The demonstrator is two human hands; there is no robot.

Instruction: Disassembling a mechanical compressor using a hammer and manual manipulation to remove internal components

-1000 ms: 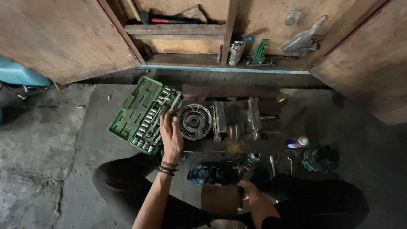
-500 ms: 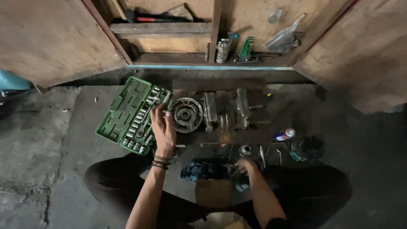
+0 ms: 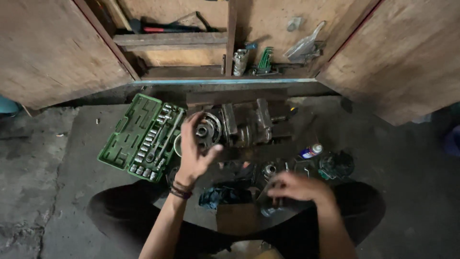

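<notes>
My left hand (image 3: 191, 156) reaches forward, with fingers and thumb curled around a round metal part (image 3: 202, 130) at the left end of a grey engine assembly (image 3: 247, 125) on the floor. My right hand (image 3: 299, 187) hovers low and palm down over small metal pieces (image 3: 268, 170) in front of my crossed legs. Its fingers hide whatever lies under them. Dark bands circle my left wrist.
An open green socket case (image 3: 139, 136) lies left of the assembly. A spray can (image 3: 310, 151) and a dark round object (image 3: 338, 165) lie to the right, and a blue rag (image 3: 223, 195) lies near my lap. Behind them stands an open wooden cabinet (image 3: 182, 41) with tools on its shelves.
My left hand has shifted from lying flat on the round part to curling around it. My right hand has moved right and forward over the small pieces. The view has tilted slightly.
</notes>
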